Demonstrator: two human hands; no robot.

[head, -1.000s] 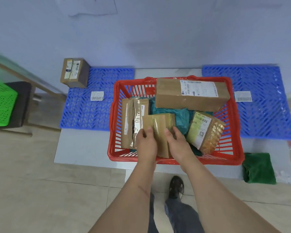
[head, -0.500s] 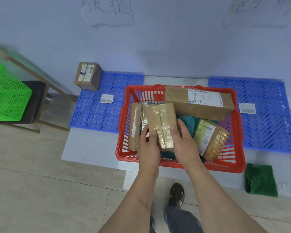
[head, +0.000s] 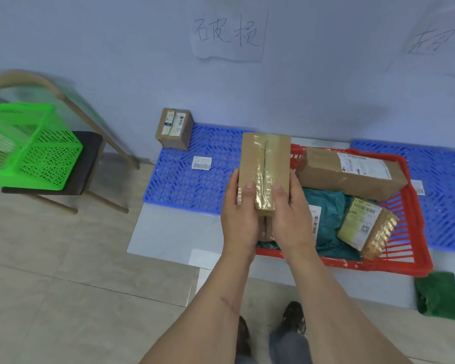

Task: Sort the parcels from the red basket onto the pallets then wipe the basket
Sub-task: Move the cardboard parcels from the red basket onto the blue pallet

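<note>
Raised since: flat taped cardboard parcel (head: 264,169)

Both forearms are bare with no sleeves showing, a thin scar-like line marks the left forearm (head: 227,303), and below the hands are grey-blue trousers (head: 289,345) and dark shoes (head: 294,316).

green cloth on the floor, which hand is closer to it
Right. The right hand grips the lifted parcel on the side toward the green cloth, which lies low at the far right. The left hand grips the parcel's other side, farther away.
</note>
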